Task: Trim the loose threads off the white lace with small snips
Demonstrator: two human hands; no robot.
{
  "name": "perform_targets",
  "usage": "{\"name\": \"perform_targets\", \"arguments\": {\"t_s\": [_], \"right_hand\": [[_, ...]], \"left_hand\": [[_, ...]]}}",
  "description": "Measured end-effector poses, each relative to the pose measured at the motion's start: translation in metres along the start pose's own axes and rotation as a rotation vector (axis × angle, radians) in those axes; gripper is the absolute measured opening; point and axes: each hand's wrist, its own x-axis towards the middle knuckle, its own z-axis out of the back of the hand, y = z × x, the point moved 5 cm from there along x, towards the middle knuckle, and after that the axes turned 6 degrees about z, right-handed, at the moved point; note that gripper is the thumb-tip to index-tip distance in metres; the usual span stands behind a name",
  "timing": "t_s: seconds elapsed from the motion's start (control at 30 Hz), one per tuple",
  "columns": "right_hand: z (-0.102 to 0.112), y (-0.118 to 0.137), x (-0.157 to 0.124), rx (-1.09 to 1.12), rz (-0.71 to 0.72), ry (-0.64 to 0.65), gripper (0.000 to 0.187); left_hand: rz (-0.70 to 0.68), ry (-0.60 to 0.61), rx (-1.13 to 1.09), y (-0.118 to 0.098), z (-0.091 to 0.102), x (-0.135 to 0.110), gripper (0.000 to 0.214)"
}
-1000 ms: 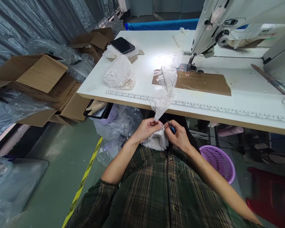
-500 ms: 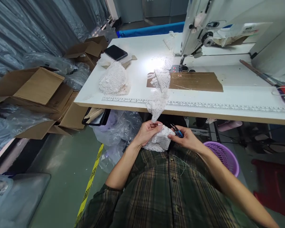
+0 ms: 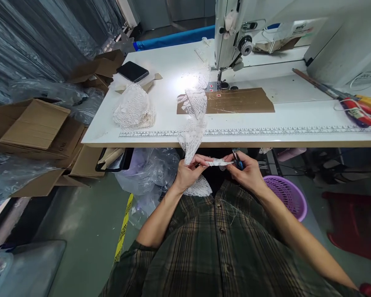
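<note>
A strip of white lace (image 3: pixel 194 123) runs from the sewing machine (image 3: pixel 235 29) across the white table (image 3: pixel 290 117) and hangs over its front edge into my lap. My left hand (image 3: pixel 188 173) pinches the lace just below the table edge. My right hand (image 3: pixel 245 173) grips small blue-handled thread snips (image 3: pixel 237 160) and also holds the other end of a short stretch of lace (image 3: pixel 218 163) pulled flat between both hands. More lace (image 3: pixel 199 189) lies bunched on my lap.
A pile of white lace pieces (image 3: pixel 134 109) and a black phone (image 3: pixel 132 71) lie on the table's left part. A brown cardboard sheet (image 3: pixel 241 101) lies by the needle. Cardboard boxes (image 3: pixel 34 128) and plastic bags (image 3: pixel 148 169) stand left; a purple basket (image 3: pixel 286 196) sits right.
My hands have drawn apart, pulling a short piece of lace flat between them. The view has swung to the right, so the table and machine sit further left.
</note>
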Motion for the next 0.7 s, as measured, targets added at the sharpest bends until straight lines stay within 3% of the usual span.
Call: {"name": "perform_targets", "arguments": {"t_s": [0.2,0.37,0.47,0.7], "right_hand": [[-0.002,0.011,-0.002,0.040,0.110,-0.089,0.004],[-0.004,0.015,-0.002,0.008,0.073,-0.072,0.006],[-0.014,0.008,-0.005,-0.019,-0.047,0.036,0.018],[-0.063,-0.022,-0.026,0.065,-0.297,0.488,0.040]], "left_hand": [[-0.161,-0.035,0.062,-0.008,0.002,-0.003,0.017],[-0.096,-0.058,0.090,-0.008,0.005,-0.006,0.021],[0.030,-0.079,0.072,-0.003,0.014,-0.011,0.021],[0.345,-0.163,0.046,0.037,0.056,-0.025,0.040]]}}
